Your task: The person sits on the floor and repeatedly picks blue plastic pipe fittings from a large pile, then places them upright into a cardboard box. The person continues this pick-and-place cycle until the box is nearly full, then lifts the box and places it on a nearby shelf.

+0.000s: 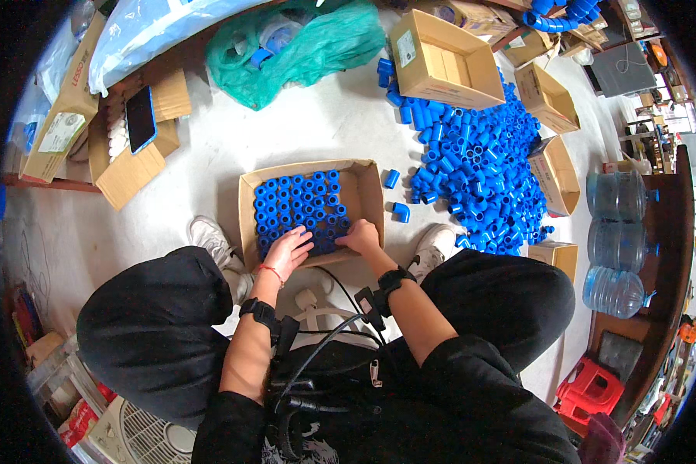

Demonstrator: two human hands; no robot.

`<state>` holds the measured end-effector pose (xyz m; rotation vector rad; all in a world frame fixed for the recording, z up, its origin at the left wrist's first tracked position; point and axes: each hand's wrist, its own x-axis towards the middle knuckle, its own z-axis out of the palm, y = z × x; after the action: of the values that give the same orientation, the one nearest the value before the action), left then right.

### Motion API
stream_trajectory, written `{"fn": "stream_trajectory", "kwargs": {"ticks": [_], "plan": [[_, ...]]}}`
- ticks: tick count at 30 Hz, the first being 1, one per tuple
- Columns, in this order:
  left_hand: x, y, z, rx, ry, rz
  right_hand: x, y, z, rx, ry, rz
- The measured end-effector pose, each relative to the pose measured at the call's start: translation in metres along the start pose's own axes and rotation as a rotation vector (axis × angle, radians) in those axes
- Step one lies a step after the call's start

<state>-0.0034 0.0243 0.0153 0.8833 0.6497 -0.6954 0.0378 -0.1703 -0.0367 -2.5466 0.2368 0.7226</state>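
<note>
Between my feet an open cardboard carton [371, 191] holds rows of blue plastic pipe fittings [296, 200], packed tightly on its left and middle. Bare cardboard shows along the carton's right side. My left hand [288, 250] lies over the near rows, fingers apart, with nothing visible in its grasp. At the near right corner, my right hand [361, 236] reaches inside with fingers bent down beside the fittings. Its fingertips are partly hidden, so whether it grips one is unclear. A blue coupling [392, 178] and a blue elbow fitting [401, 212] lie on the floor just right of the carton.
A large heap of blue fittings [481, 156] covers the floor at right, with an empty carton [449, 61] behind it. Green mesh sacking [301, 58] lies ahead. A phone [141, 120] leans on a box at left. Water bottles [615, 246] and a red stool [590, 390] stand right.
</note>
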Motion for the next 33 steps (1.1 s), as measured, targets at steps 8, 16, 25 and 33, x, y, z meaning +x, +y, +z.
{"fn": "stream_trajectory", "kwargs": {"ticks": [8,16,25,33], "plan": [[0.003,-0.001,-0.004,0.008,0.003,-0.019,0.003,0.0,0.007,-0.043,0.027,0.031],[0.003,0.0,-0.004,0.001,0.005,-0.017,0.012,0.007,0.007,0.044,-0.037,0.03],[0.004,0.0,-0.004,-0.003,0.008,-0.03,0.012,0.005,0.011,0.07,0.053,0.087],[0.003,0.0,-0.003,0.013,0.019,-0.032,0.008,-0.005,0.002,0.009,0.016,0.161]]}}
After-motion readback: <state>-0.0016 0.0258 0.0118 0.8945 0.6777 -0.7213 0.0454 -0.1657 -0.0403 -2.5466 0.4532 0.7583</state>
